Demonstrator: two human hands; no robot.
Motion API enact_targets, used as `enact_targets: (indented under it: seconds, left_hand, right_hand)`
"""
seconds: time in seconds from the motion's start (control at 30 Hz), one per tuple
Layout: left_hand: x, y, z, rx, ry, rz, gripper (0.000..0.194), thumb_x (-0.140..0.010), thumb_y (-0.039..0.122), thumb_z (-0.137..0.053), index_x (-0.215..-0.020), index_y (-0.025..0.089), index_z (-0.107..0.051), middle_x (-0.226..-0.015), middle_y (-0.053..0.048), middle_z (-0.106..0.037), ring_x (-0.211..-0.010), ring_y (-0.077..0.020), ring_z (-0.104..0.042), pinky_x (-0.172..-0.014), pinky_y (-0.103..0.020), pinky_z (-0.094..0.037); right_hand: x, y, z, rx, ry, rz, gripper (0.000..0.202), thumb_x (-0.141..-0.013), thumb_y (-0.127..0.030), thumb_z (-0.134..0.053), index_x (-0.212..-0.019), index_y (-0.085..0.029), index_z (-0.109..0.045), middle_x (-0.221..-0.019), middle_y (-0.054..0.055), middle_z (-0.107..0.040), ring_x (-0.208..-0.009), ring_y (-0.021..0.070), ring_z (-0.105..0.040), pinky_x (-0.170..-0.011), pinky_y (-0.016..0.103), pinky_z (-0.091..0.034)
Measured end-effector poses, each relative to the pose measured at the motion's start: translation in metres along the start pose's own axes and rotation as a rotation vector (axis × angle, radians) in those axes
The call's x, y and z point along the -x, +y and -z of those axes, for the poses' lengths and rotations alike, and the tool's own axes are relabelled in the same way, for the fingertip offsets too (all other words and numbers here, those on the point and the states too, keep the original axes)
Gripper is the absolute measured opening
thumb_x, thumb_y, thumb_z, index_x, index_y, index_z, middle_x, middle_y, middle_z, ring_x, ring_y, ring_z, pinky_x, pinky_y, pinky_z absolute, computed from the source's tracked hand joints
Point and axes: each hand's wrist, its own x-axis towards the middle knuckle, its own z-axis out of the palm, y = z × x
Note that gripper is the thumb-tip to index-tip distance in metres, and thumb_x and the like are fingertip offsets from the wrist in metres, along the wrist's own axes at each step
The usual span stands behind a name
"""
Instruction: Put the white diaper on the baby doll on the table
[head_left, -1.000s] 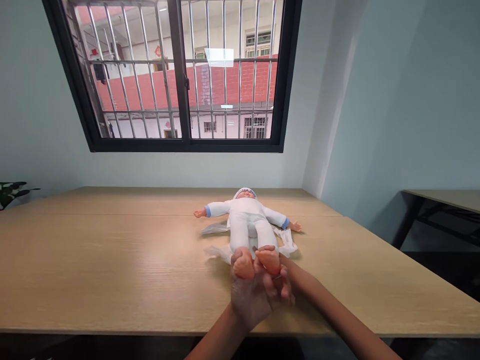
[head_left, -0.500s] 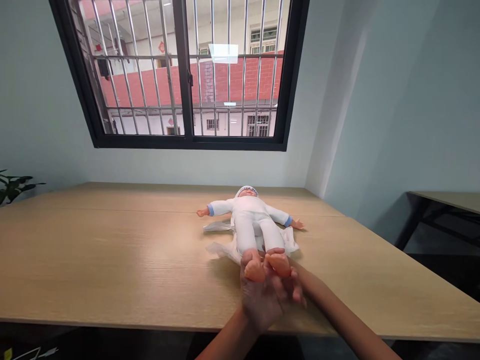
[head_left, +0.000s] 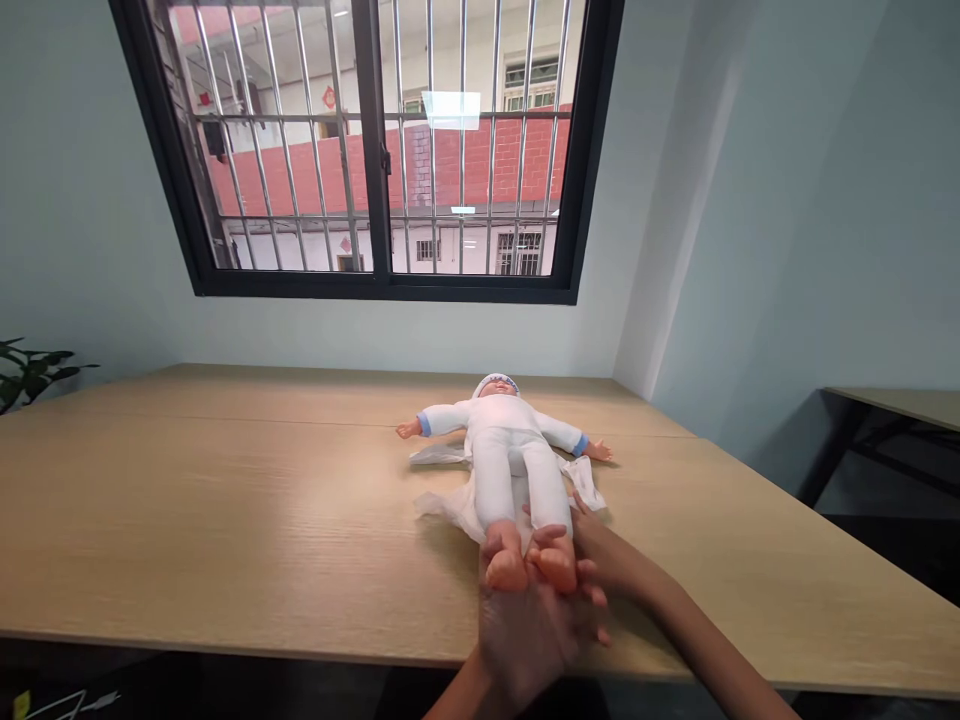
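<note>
A baby doll (head_left: 501, 425) in a white suit with blue cuffs and a patterned cap lies on its back, arms spread, feet toward me. My left hand (head_left: 529, 610) is closed around both of its ankles from below, fingers wrapping round to the right, and the bare feet show above my palm. Under the doll's hips and legs lies a thin white cloth or diaper (head_left: 454, 508), its edges sticking out on both sides. Beside the doll's leg on the right, my right hand (head_left: 600, 545) reaches in at the white material's near right part. Most of its fingers are hidden behind the legs.
The wooden table (head_left: 262, 520) extends to the wall below a barred window (head_left: 386, 288). Plant leaves (head_left: 37, 370) show at the left edge. Another table (head_left: 900, 405) stands on the right. A white cable (head_left: 75, 705) lies low at the front left.
My right hand has moved forward and up along the doll's leg to the white material. My left hand and the held feet sit slightly lower in view.
</note>
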Motion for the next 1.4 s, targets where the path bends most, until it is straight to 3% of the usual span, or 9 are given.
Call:
enact_targets:
  seconds: [0.03,0.1,0.27,0.57,0.83,0.93,1.03,1.23,1.4]
  left_hand:
    - [0.002,-0.001,0.001,0.008,0.006,-0.010,0.053,-0.086,0.067,-0.040,-0.111,0.025,-0.061,-0.103,-0.012,-0.062,-0.087,-0.0242,-0.061,-0.070,-0.037,-0.046]
    - [0.004,-0.002,0.002,0.024,0.000,-0.023,0.052,-0.085,0.065,-0.043,-0.111,0.024,-0.062,-0.104,-0.013,-0.063,-0.088,-0.0243,-0.061,-0.069,-0.037,-0.047]
    - [0.006,-0.002,0.004,0.063,-0.014,-0.017,0.052,-0.084,0.065,-0.049,-0.111,0.023,-0.063,-0.107,-0.014,-0.064,-0.092,-0.0244,-0.061,-0.072,-0.036,-0.047]
    - [0.009,0.001,0.000,0.053,0.014,0.006,0.052,-0.082,0.066,-0.052,-0.107,0.023,-0.066,-0.106,-0.012,-0.065,-0.087,-0.0240,-0.061,-0.074,-0.037,-0.045]
    - [0.010,0.005,-0.006,0.019,0.070,0.036,0.044,-0.073,0.058,-0.069,-0.101,0.025,-0.068,-0.103,-0.008,-0.065,-0.082,-0.0211,-0.060,-0.074,-0.035,-0.042]
    - [0.010,0.005,-0.007,-0.003,0.084,0.041,0.038,-0.075,0.054,-0.069,-0.100,0.026,-0.068,-0.102,-0.007,-0.065,-0.081,-0.0210,-0.059,-0.071,-0.035,-0.041]
    - [0.010,0.005,-0.008,-0.026,0.107,0.023,0.033,-0.077,0.050,-0.066,-0.099,0.026,-0.068,-0.100,-0.007,-0.065,-0.080,-0.0213,-0.060,-0.070,-0.035,-0.041]
    - [0.010,0.004,-0.007,-0.021,0.105,0.034,0.037,-0.076,0.054,-0.065,-0.099,0.025,-0.067,-0.101,-0.008,-0.065,-0.078,-0.0213,-0.060,-0.070,-0.035,-0.041]
    - [0.010,0.004,-0.006,-0.008,0.110,0.028,0.037,-0.080,0.056,-0.059,-0.098,0.025,-0.067,-0.099,-0.008,-0.064,-0.078,-0.0214,-0.059,-0.069,-0.035,-0.040]
  right_hand:
    - [-0.006,0.010,0.012,0.039,-0.102,0.075,0.041,-0.075,-0.033,-0.062,-0.116,-0.034,-0.069,-0.128,0.005,-0.061,-0.129,0.0343,-0.047,-0.106,0.050,-0.041]
    - [-0.015,0.031,0.026,0.074,-0.047,0.046,0.037,-0.084,-0.031,-0.047,-0.112,-0.026,-0.069,-0.133,0.006,-0.058,-0.131,0.0301,-0.046,-0.112,0.050,-0.035]
    - [-0.025,0.066,0.013,0.096,0.080,-0.243,0.045,-0.091,-0.031,-0.033,-0.121,-0.015,-0.063,-0.128,0.014,-0.061,-0.124,0.0265,-0.053,-0.109,0.045,-0.039]
    - [-0.073,0.021,-0.005,0.068,0.087,-0.122,0.036,-0.085,-0.035,-0.054,-0.116,-0.023,-0.068,-0.118,0.011,-0.067,-0.113,0.0326,-0.060,-0.098,0.043,-0.045]
    - [-0.075,0.056,0.010,0.458,0.213,-0.520,0.038,-0.093,-0.044,-0.042,-0.095,-0.013,-0.063,-0.112,0.019,-0.064,-0.116,0.0340,-0.053,-0.095,0.044,-0.041]
    - [-0.072,0.062,0.013,0.431,0.082,-0.598,0.043,-0.088,-0.057,-0.049,-0.077,-0.017,-0.062,-0.095,0.014,-0.068,-0.100,0.0329,-0.060,-0.086,0.041,-0.042]
    - [-0.073,0.061,0.010,0.284,-0.001,-0.588,0.036,-0.088,-0.047,-0.051,-0.065,-0.019,-0.057,-0.076,0.006,-0.066,-0.078,0.0239,-0.062,-0.070,0.031,-0.039]
    - [-0.078,0.060,0.020,0.184,0.314,-0.671,0.032,-0.086,-0.039,-0.043,-0.059,-0.021,-0.045,-0.065,0.004,-0.059,-0.063,0.0186,-0.054,-0.057,0.027,-0.031]
    - [-0.080,0.057,0.020,-0.021,0.489,-0.608,0.025,-0.083,-0.044,-0.049,-0.074,-0.021,-0.055,-0.078,0.007,-0.067,-0.076,0.0230,-0.061,-0.074,0.032,-0.044]
